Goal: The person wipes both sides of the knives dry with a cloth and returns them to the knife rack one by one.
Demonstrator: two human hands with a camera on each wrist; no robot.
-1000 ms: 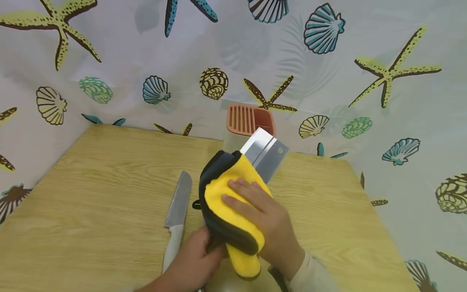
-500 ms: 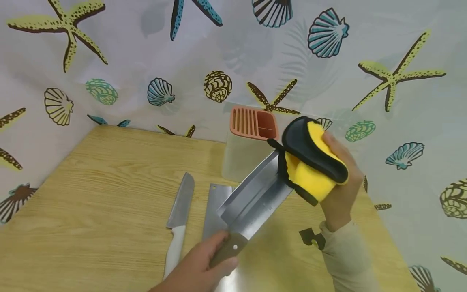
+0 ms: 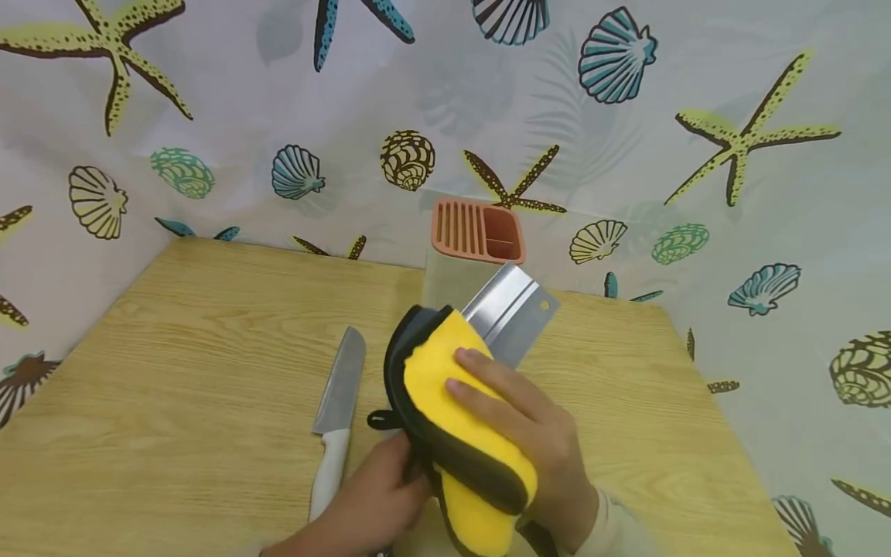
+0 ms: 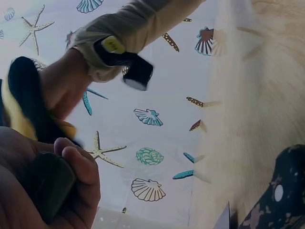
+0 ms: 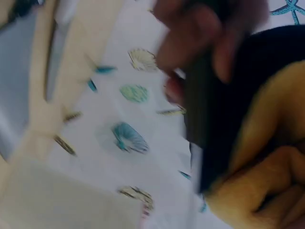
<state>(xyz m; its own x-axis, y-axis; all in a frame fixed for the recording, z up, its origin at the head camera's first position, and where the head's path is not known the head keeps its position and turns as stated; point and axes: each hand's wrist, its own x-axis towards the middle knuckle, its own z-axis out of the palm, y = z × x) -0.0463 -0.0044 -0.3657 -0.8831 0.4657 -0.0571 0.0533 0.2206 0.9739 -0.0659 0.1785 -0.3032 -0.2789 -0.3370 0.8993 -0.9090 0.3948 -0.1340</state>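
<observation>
In the head view my left hand point(image 3: 379, 495) is low at the centre. The left wrist view shows its fingers curled round the dark handle point(image 4: 50, 183) of a cleaver point(image 3: 518, 313), whose blade slants up and to the right. My right hand point(image 3: 539, 433) holds a folded yellow cloth point(image 3: 438, 379) with dark edging against that blade, fingers spread over it. The cloth covers the lower blade, so only the squared end with its hole shows. Left of the hands, a white-handled kitchen knife point(image 3: 341, 394) lies on the wooden table point(image 3: 209, 387).
Behind the hands stands a pale knife block point(image 3: 480, 232) with an orange slotted top. In the left wrist view, a second cleaver's dark riveted handle point(image 4: 274, 200) lies on the table. A sheet printed with seashells and starfish point(image 3: 348, 100) hangs round the table.
Half a second ago the cloth was out at the blade's far end; my right hand has brought it back down towards the handle. My left hand keeps its grip on the cleaver.
</observation>
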